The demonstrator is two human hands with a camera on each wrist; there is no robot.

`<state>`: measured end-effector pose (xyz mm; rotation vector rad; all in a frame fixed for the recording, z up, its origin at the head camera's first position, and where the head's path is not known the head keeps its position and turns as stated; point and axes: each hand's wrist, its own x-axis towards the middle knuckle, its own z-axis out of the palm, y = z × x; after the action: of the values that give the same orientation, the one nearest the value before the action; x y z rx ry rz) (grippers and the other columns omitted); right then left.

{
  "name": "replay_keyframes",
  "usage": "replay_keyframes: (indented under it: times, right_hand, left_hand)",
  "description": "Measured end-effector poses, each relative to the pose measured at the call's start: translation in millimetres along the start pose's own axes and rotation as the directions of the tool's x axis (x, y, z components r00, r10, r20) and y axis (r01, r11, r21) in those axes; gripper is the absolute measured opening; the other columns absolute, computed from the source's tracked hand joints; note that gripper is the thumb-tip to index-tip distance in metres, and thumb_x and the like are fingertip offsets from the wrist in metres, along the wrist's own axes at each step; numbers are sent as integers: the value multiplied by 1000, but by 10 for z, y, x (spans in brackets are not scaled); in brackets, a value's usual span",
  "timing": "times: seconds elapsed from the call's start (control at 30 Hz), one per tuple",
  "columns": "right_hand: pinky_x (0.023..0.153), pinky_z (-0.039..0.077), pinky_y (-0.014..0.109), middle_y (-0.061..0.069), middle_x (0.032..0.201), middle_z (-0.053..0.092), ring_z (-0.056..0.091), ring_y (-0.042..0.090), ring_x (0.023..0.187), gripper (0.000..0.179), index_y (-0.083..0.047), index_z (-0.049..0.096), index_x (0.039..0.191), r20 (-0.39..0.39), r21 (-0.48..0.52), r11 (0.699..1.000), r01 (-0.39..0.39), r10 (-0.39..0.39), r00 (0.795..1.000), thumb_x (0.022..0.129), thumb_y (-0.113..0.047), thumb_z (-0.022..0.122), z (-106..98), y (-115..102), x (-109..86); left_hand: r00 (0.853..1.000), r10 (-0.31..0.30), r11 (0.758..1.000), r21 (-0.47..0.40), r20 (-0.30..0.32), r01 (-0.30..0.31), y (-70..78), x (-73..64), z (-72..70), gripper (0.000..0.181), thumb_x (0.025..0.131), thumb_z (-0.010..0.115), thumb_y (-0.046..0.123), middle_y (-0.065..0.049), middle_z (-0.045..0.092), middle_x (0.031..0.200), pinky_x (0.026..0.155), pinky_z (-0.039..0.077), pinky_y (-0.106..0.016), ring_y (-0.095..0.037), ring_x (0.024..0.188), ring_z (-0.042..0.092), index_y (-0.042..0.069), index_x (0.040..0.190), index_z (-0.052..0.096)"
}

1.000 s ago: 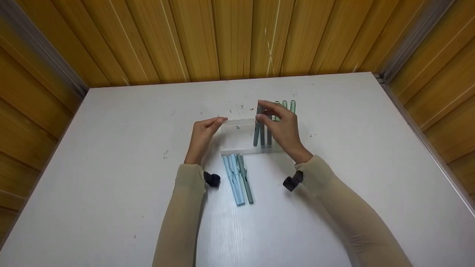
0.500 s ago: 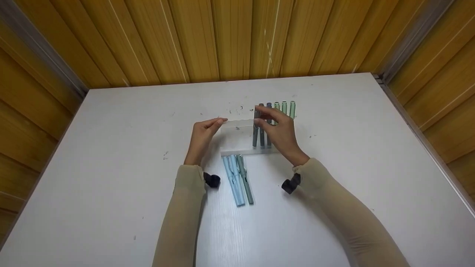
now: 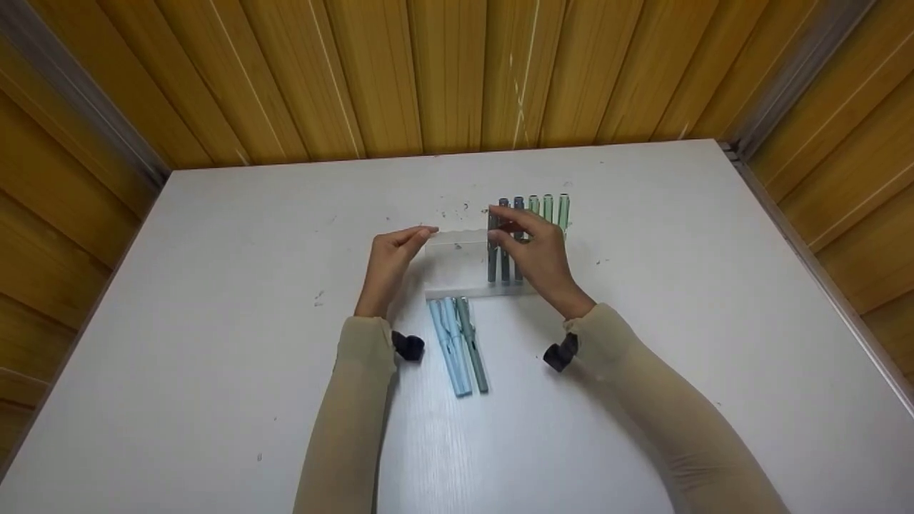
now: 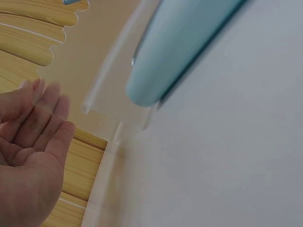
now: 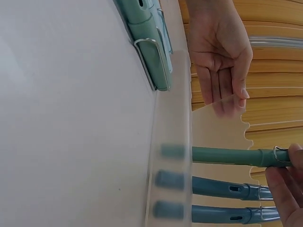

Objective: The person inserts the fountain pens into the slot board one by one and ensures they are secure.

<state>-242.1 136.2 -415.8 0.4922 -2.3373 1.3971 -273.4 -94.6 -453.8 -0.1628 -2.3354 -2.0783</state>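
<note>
A clear pen stand (image 3: 457, 265) with a scalloped back edge stands mid-table. My left hand (image 3: 389, 265) pinches its left upper corner between thumb and fingertips; in the left wrist view the fingers (image 4: 45, 118) show through the clear sheet. With thumb and index finger, my right hand (image 3: 543, 257) pinches a green pen (image 5: 227, 155) near its clip end. That pen's lower end sits behind the stand's frosted front lip. Beside it, two dark blue pens (image 5: 220, 187) lean in the stand, then three light green pens (image 3: 548, 208), partly hidden by my right hand.
In front of the stand, two light blue pens (image 3: 446, 350) and one dark green pen (image 3: 473, 346) lie on the white table (image 3: 235, 321). Wood-patterned panels (image 3: 450, 78) rise behind the table and at both sides.
My right hand has lowered the green pen and moved slightly left. Raised and tilted before, the pen now lines up with the blue ones. My left hand stays put.
</note>
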Motion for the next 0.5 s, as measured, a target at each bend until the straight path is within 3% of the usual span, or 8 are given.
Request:
replay_keyframes:
  times: [0.23,0.4,0.5]
  right_hand:
    - [83,54,22,6,113,68,65,15,97,35,-10,67,121,39,-72,996,49,-46,998,86,-9,71,-47,-38,65]
    - [91,52,26,8,119,67,65,18,106,32,-6,68,118,57,-150,980,135,-127,990,86,-8,71,-78,-53,119]
    - [98,48,29,8,122,66,62,19,115,33,-6,68,118,90,-200,967,156,-140,986,86,-9,71,-95,-73,138]
  left_hand:
    - [1000,6,999,-41,20,-5,18,-1,-12,28,94,63,26,-12,69,117,111,37,-41,-21,120,59,5,111,72]
    - [999,-18,1000,-17,36,18,228,-106,-15,28,96,59,20,-15,68,120,111,36,-42,-24,122,58,1,114,69]
    - [1000,-6,1000,-1,25,6,174,-88,-9,27,96,60,24,-13,69,118,110,37,-42,-21,119,60,5,112,71]
